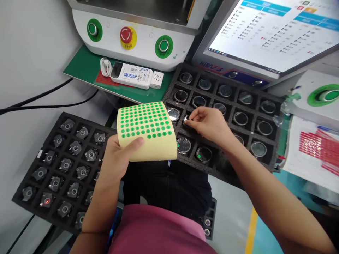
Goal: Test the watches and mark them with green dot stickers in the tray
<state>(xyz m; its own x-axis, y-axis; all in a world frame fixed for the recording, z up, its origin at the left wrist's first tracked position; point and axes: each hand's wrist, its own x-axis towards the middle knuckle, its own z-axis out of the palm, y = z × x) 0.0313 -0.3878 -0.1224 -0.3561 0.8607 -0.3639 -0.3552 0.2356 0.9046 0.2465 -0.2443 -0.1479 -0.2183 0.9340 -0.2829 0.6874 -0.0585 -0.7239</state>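
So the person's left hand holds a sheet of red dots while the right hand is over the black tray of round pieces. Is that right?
The dots are green, not red, as the head view shows. The left hand holds the sheet, and the right hand is over the black tray of round pieces.

Left hand (116, 155): fingers mostly hidden behind sticker sheet (156, 148); marks on green dots (154, 136) too small to read. Right hand (209, 123) covers part of right foam tray (272, 155); cannot tell whether fingertips hold anything. Left foam tray (84, 122) runs partly behind left forearm (97, 201). Monitor (265, 38) cut by top and right edges, text blurred. White machine (144, 46) cut off at top.
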